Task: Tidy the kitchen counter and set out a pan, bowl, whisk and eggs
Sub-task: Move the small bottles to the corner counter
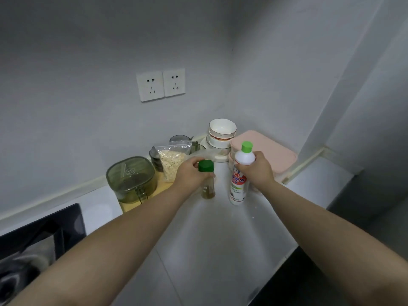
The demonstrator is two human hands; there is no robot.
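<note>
Bottles, two: spice jar (208, 191), left hand (189, 173); white bottle (238, 188), right hand (258, 168).

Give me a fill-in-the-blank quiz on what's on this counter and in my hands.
The left hand grips a jar; the right hand holds a ___ bottle.
Both have ___ caps.
The stacked bowls stand beside a ___ box.
Missing: white; green; pink.

pretty sure we're in small home kitchen. we see white counter (198, 239) tucked in wall corner, black cooktop (44, 228) at left edge, stacked bowls (221, 133), pink lidded box (271, 155) beside them, zip bag of pale flakes (172, 162), green-lidded food tub (131, 175), green-capped seasoning jar (206, 166), white squeeze bottle (238, 180), twin wall sockets (161, 85) above.
</note>
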